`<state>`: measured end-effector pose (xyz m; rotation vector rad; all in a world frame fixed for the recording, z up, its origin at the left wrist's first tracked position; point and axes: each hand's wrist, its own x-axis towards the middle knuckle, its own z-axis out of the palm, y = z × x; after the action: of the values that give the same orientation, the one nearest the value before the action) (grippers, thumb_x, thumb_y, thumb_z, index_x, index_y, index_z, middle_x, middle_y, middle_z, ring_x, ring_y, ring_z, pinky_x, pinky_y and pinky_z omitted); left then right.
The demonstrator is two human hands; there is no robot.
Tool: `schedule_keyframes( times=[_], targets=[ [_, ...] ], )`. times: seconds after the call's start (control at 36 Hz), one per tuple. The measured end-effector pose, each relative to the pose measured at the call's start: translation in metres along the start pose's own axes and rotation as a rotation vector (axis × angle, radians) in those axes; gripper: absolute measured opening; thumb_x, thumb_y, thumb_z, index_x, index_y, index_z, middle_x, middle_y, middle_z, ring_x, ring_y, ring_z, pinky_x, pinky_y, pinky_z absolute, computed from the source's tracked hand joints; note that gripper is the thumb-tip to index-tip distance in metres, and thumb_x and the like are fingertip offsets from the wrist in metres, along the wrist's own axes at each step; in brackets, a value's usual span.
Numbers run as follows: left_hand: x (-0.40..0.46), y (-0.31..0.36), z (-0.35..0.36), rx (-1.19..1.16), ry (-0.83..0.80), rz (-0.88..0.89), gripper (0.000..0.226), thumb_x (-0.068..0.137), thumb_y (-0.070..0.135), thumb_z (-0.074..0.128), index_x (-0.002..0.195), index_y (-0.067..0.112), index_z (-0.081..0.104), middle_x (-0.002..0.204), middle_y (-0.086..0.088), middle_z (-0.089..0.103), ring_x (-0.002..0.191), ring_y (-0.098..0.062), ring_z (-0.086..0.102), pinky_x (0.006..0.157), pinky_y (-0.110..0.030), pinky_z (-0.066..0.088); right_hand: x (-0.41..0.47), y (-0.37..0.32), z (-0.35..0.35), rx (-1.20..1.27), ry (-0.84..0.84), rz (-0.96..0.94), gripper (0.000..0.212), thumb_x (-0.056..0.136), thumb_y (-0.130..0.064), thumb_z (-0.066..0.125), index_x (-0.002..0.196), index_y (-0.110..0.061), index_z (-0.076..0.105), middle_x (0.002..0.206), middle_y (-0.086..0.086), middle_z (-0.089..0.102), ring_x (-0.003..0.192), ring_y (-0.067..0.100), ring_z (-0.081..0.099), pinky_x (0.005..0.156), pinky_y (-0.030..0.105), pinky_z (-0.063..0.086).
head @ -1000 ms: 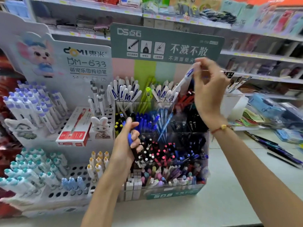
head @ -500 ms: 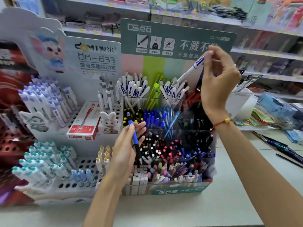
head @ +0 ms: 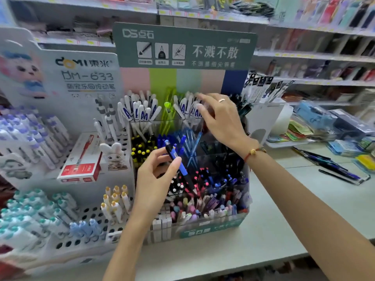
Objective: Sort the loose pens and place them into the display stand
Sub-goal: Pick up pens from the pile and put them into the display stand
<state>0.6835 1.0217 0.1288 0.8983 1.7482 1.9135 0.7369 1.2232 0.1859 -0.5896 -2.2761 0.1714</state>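
A tiered clear display stand [head: 205, 227] with a green header sign holds many pens in compartments. My left hand [head: 156, 179] pinches a blue and black pen [head: 179, 166], tilted with its tip down, in front of the middle tiers. My right hand [head: 218, 116] hovers over the top tier with fingers spread and relaxed, holding nothing, just beside the white pens with blue clips [head: 187, 108]. More of the same white pens [head: 140, 110] fill the top left compartment.
A white perforated stand [head: 85, 218] with pastel pens and a red pen box [head: 81, 159] stands to the left. Loose dark pens [head: 332, 167] lie on the counter at right, beside a white cup [head: 265, 120]. Store shelves run behind.
My right hand came down from the header sign and let go of the white pen at the top tier. My left hand raised and tilted the blue pen.
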Motion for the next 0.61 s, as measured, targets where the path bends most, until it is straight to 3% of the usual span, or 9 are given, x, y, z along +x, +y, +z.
schedule_keyframes(
  times=[0.11, 0.19, 0.25, 0.33, 0.39, 0.47, 0.61],
  targets=[
    [0.001, -0.006, 0.023, 0.005, -0.024, 0.107, 0.049, 0.089, 0.018, 0.066, 0.118, 0.050, 0.043, 0.095, 0.008, 0.063, 0.087, -0.002, 0.067, 0.078, -0.013, 0.052, -0.049, 0.012, -0.014, 0.097, 0.181, 0.103, 0.031, 0.095, -0.022, 0.054, 0.125, -0.019, 0.060, 0.119, 0.000, 0.062, 0.116, 0.015, 0.049, 0.101, 0.030, 0.037],
    [0.003, -0.014, 0.041, 0.033, -0.048, 0.198, 0.048, 0.090, 0.012, 0.065, 0.121, 0.043, 0.047, 0.101, 0.002, 0.063, 0.088, -0.003, 0.068, 0.082, -0.016, 0.052, -0.099, 0.037, -0.014, 0.045, 0.215, 0.217, 0.034, 0.094, -0.013, 0.055, 0.128, -0.016, 0.058, 0.123, 0.002, 0.060, 0.118, 0.018, 0.048, 0.104, 0.035, 0.039],
    [0.006, -0.022, 0.051, 0.051, -0.041, 0.241, 0.040, 0.089, 0.010, 0.065, 0.113, 0.039, 0.051, 0.100, 0.006, 0.063, 0.087, -0.003, 0.069, 0.080, -0.015, 0.051, -0.129, 0.057, -0.010, 0.003, 0.167, 0.319, 0.043, 0.093, -0.010, 0.056, 0.136, -0.016, 0.051, 0.136, 0.003, 0.052, 0.126, 0.020, 0.043, 0.108, 0.039, 0.036],
    [0.010, -0.038, 0.063, 0.138, -0.013, 0.265, 0.031, 0.089, 0.015, 0.066, 0.108, 0.036, 0.054, 0.100, 0.011, 0.064, 0.086, -0.002, 0.069, 0.082, -0.023, 0.054, -0.160, 0.075, -0.004, -0.061, -0.011, 0.305, 0.062, 0.092, -0.012, 0.058, 0.148, -0.020, 0.032, 0.158, 0.000, 0.021, 0.141, 0.021, 0.027, 0.114, 0.039, 0.029],
    [0.012, -0.053, 0.070, 0.247, -0.018, 0.275, 0.029, 0.090, 0.021, 0.065, 0.111, 0.037, 0.053, 0.104, 0.011, 0.067, 0.089, -0.001, 0.068, 0.085, -0.032, 0.056, -0.169, 0.078, -0.001, -0.051, -0.098, 0.290, 0.071, 0.092, -0.013, 0.058, 0.152, -0.025, 0.023, 0.161, -0.004, 0.006, 0.144, 0.021, 0.023, 0.108, 0.040, 0.038],
    [0.014, -0.070, 0.078, 0.465, -0.056, 0.301, 0.018, 0.092, 0.032, 0.062, 0.109, 0.033, 0.057, 0.100, 0.013, 0.069, 0.085, -0.001, 0.067, 0.075, -0.034, 0.057, -0.171, 0.078, 0.002, -0.014, -0.145, 0.329, 0.076, 0.093, -0.012, 0.056, 0.153, -0.030, 0.013, 0.160, -0.010, 0.004, 0.140, 0.019, 0.032, 0.089, 0.030, 0.050],
    [0.021, -0.071, 0.085, 0.793, -0.028, 0.420, 0.017, 0.090, 0.037, 0.064, 0.104, 0.028, 0.067, 0.085, 0.012, 0.072, 0.071, -0.007, 0.067, 0.055, -0.030, 0.054, -0.176, 0.084, 0.003, -0.036, -0.207, 0.328, 0.070, 0.093, -0.013, 0.055, 0.153, -0.022, 0.020, 0.161, -0.012, 0.004, 0.141, 0.012, 0.027, 0.090, 0.023, 0.046]
  ],
)
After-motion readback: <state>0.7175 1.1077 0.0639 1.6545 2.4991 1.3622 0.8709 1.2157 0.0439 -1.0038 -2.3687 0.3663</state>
